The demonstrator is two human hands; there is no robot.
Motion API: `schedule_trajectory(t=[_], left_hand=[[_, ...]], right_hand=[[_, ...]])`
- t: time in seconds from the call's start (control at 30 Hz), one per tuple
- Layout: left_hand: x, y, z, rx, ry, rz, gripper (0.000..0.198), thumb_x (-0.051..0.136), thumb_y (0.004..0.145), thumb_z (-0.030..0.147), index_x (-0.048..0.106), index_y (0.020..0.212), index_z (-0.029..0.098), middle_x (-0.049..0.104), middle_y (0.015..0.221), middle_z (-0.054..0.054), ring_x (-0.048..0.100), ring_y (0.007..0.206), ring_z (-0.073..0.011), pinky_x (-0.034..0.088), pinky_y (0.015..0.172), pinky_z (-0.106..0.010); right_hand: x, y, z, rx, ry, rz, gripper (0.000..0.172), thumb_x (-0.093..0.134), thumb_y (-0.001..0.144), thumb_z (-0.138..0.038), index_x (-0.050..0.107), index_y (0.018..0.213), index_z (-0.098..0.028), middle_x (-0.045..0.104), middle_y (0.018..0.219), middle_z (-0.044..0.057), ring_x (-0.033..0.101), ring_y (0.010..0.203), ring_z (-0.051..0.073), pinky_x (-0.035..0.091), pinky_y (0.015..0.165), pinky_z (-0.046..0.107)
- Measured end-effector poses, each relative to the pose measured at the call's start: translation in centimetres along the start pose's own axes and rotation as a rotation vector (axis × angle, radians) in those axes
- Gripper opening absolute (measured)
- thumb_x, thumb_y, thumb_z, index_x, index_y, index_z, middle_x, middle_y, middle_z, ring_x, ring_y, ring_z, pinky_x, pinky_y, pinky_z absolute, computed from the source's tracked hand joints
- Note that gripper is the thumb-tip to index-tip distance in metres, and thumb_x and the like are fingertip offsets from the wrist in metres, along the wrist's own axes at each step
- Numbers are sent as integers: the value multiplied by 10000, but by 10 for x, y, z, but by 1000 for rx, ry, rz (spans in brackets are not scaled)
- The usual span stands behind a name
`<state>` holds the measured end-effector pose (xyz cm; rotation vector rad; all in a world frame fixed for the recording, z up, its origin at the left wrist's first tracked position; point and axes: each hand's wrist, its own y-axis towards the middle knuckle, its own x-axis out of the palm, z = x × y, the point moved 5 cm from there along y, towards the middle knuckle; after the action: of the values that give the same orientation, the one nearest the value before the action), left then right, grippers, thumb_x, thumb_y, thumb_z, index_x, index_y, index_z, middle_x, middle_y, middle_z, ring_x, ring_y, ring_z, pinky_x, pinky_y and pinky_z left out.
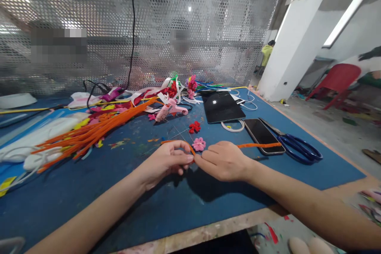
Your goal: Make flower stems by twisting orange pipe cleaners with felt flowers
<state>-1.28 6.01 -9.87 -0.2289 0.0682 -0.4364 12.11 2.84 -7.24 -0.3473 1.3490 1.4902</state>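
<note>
An orange pipe cleaner runs between my two hands above the blue table mat. My left hand pinches it between thumb and fingertips, and a short end sticks out past the fingers to the left. With curled fingers my right hand grips the same stem close to the left fingertips; its long end reaches right, over the phone. Just beyond my hands lie a pink pipe-cleaner flower and a red one, with thin wires near them.
Orange pipe cleaners lie in a bundle at left, near a white power strip. A pink glue gun, a black tablet, a phone and blue-handled scissors lie beyond my hands. A perforated metal screen borders the back.
</note>
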Motion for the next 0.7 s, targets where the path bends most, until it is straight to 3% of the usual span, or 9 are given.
schedule_trajectory(t=[0.1,0.23,0.33,0.43,0.6,0.7], left_hand=[[-4,-1,8,212,202,120,168,665,713,303,607,707,145,629,597,-11,572,499,-111,481,485,-221],[-1,-17,30,702,685,320,118,594,798,259,680,783,180,692,780,-34,632,716,-147,507,672,-252],[6,-24,34,900,896,301,145,528,848,223,669,851,190,686,834,-33,626,770,-132,491,707,-225],[9,-22,32,854,991,243,178,471,878,223,642,852,182,672,830,-31,616,762,-132,482,688,-220],[15,-15,26,594,971,205,317,377,919,252,552,668,169,575,595,21,561,568,-107,450,577,-205],[17,-15,23,604,973,194,289,328,930,215,557,761,165,586,670,6,574,619,-107,464,611,-208]], right_hand=[[5,-1,6,128,47,28,247,382,890,-129,550,711,-155,535,567,0,444,504,100,201,484,276],[12,-3,13,288,184,51,236,380,910,-194,580,793,-151,612,659,27,512,569,106,278,525,257],[14,-5,13,338,236,61,236,378,917,-216,592,839,-153,640,706,35,535,600,105,297,545,245],[13,-5,12,316,167,49,220,398,900,-193,596,814,-151,623,670,24,517,570,109,272,524,261],[10,-3,9,183,-2,52,207,411,867,-127,590,764,-150,573,606,11,485,550,117,234,509,285],[8,-3,12,212,-13,50,222,404,871,-138,584,741,-155,565,598,7,469,535,112,231,510,284]])
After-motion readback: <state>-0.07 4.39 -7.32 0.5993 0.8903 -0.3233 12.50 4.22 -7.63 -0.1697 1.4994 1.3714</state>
